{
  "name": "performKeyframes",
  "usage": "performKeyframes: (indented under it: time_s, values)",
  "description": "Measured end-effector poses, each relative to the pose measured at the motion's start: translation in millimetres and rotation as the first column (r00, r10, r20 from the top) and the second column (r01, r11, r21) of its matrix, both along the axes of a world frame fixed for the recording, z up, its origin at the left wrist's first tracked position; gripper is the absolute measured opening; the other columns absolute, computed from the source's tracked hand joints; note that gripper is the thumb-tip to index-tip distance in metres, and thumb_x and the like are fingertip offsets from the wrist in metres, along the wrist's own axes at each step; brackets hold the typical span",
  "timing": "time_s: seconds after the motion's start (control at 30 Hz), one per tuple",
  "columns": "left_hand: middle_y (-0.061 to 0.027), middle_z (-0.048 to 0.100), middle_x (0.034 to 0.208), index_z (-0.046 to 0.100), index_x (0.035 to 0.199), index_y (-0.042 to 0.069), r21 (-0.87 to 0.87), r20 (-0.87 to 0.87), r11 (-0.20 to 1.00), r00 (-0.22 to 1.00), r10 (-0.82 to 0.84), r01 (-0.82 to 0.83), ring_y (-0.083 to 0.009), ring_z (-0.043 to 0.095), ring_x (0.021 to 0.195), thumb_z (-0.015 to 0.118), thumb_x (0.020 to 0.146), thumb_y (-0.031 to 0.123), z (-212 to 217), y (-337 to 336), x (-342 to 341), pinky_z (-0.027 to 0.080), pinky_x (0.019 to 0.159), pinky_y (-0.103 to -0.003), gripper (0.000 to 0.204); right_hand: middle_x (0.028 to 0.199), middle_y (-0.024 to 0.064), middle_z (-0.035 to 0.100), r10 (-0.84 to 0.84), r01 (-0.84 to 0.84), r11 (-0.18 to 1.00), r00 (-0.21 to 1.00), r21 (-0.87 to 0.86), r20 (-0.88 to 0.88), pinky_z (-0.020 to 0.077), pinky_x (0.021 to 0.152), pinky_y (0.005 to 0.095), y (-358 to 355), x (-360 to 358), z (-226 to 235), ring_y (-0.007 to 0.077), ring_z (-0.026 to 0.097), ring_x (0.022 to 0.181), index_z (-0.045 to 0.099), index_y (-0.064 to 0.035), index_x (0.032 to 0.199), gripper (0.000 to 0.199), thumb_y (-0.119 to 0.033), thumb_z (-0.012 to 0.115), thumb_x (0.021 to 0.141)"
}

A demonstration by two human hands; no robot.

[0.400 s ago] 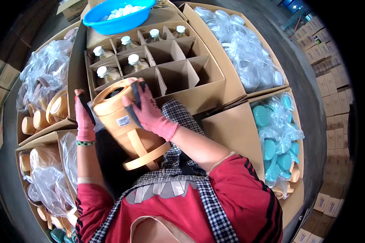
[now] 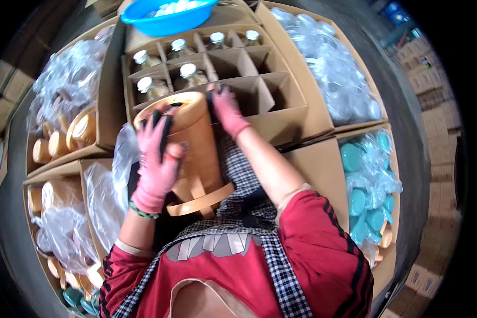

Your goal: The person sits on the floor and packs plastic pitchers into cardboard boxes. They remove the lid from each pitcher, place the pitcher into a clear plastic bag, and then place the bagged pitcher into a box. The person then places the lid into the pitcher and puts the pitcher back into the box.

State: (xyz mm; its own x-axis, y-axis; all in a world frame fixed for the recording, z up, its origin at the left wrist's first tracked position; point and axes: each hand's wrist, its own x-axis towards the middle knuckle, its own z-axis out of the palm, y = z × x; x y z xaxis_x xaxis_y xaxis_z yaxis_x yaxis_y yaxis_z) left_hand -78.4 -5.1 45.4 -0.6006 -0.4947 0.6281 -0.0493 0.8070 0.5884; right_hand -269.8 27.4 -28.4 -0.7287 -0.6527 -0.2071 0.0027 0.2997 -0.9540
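A light-orange plastic jug body [image 2: 199, 151] with a side handle leans across my lap, its end with a dark round opening pointing away from me. My left hand [image 2: 156, 164], in a pink glove with dark finger pads, curls over its upper left side by the rim and holds it. On the jug's other side is my right hand [image 2: 227, 110], gloved alike, with fingers stretched out close to the rim; whether they touch it I cannot tell. Just beyond, a divided carton [image 2: 270, 117] holds several glass bottles [image 2: 193, 77] with white caps.
A blue basin [image 2: 167, 25] of small white pieces stands behind the carton. Boxes of bagged clear parts [image 2: 334, 74] and teal parts [image 2: 358, 199] are on the right. More bagged orange parts [image 2: 82, 132] fill boxes on the left.
My left hand has come from beside the jug onto its upper left side. My right hand has left its top and moved right. The jug has turned, its label now mostly hidden.
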Motion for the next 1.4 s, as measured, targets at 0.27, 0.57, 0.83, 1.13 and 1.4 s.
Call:
performKeyframes:
  time_s: [0.27,0.57,0.83,1.13,1.4]
  values:
    - [-0.0185,0.048,0.103,0.049,0.109,0.001,0.03,-0.014,0.999,1.0,0.013,-0.012,-0.0334,0.042,0.103,0.048,0.079,0.025,8,-12,5,0.031,0.089,-0.042,0.038,0.101,0.0253,0.05,0.003,0.013,0.992,0.992,0.123,-0.127,0.0361,0.088,0.0347,-3,1,13,0.0315,0.046,0.103,0.041,0.0059,0.111,0.069,-0.055,0.041,0.08]
    - [-0.0219,0.028,0.127,0.046,0.116,0.005,-0.191,0.015,0.973,0.991,0.134,-0.128,-0.0409,0.024,0.118,0.072,0.051,0.038,39,10,24,0.019,0.097,-0.052,0.077,0.111,0.0078,0.046,0.462,-0.141,0.64,0.856,-0.755,0.232,0.0359,0.089,0.0272,10,32,61,0.0138,0.045,0.101,0.041,-0.0001,0.115,0.061,-0.052,0.039,0.083]
    - [-0.0071,0.056,0.098,0.048,0.104,-0.003,0.697,-0.405,0.676,0.91,0.094,0.24,-0.0118,0.051,0.09,0.078,0.057,0.021,52,14,50,0.041,0.08,-0.026,0.061,0.128,0.0235,0.026,-0.162,-0.582,0.787,0.121,-0.202,-0.979,0.0303,0.09,0.0511,54,78,127,0.0457,0.031,0.112,0.034,-0.0152,0.125,0.075,-0.036,0.069,0.062]
    - [-0.0128,0.054,0.097,0.047,0.1,-0.004,0.321,-0.321,0.941,0.923,0.214,-0.106,-0.0217,0.053,0.091,0.08,0.051,0.021,40,28,50,0.041,0.081,-0.034,0.064,0.093,0.0108,0.055,0.25,-0.385,0.759,0.917,-0.525,-0.311,0.0468,0.07,0.0298,47,99,131,0.0196,0.057,0.08,0.039,0.0011,0.112,0.059,-0.045,0.053,0.079]
    - [-0.0076,0.054,0.094,0.049,0.102,0.003,0.757,-0.654,0.414,0.595,0.467,0.506,-0.0148,0.053,0.089,0.061,0.074,0.012,12,-62,27,0.043,0.077,-0.029,0.032,0.075,0.0148,0.058,0.543,-0.447,0.831,0.778,-0.331,0.314,0.0469,0.052,0.0265,5,18,121,0.0197,0.058,0.06,0.046,0.0008,0.106,0.061,-0.055,0.034,0.082]
